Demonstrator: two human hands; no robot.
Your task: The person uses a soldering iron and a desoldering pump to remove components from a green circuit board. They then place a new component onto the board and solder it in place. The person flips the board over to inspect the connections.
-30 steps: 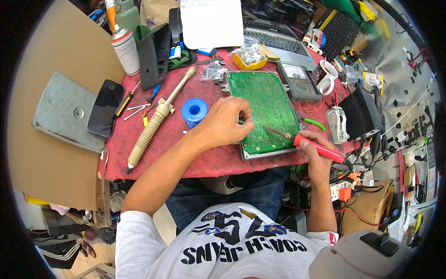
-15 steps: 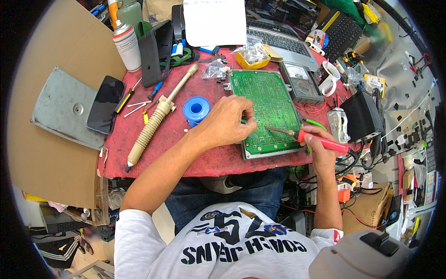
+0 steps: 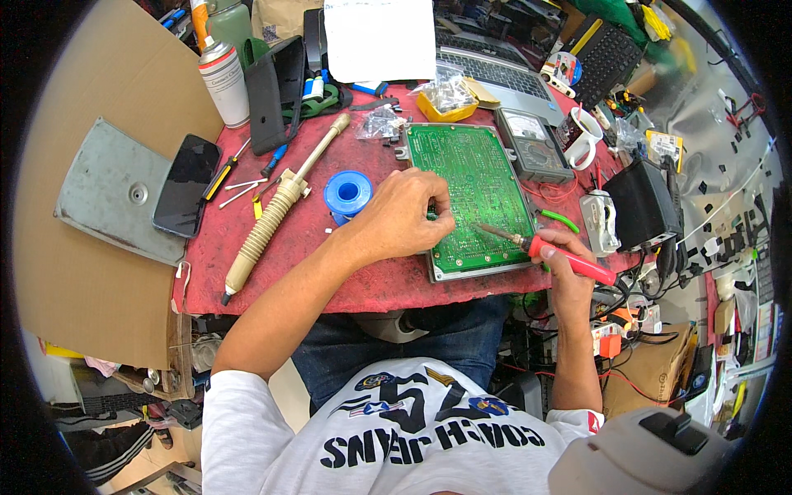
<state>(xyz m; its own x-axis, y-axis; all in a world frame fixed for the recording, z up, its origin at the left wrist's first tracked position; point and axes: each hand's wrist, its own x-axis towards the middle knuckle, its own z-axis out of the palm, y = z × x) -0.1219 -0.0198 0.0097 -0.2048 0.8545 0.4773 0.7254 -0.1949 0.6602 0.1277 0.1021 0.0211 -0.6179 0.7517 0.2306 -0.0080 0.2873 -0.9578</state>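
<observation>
Soldering iron (image 3: 551,250) in right hand (image 3: 569,276), over circuit board (image 3: 474,194)

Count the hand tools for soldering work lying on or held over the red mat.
2: a red-handled soldering iron held in the right hand with its tip over the green circuit board, and a cream desoldering pump lying left of the blue solder spool. Clutter may hide others.

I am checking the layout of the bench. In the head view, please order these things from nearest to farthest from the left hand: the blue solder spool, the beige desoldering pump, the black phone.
1. Blue solder spool: just left of the left hand.
2. Beige desoldering pump: further left, lying diagonally on the red mat.
3. Black phone: at the mat's left edge.
</observation>
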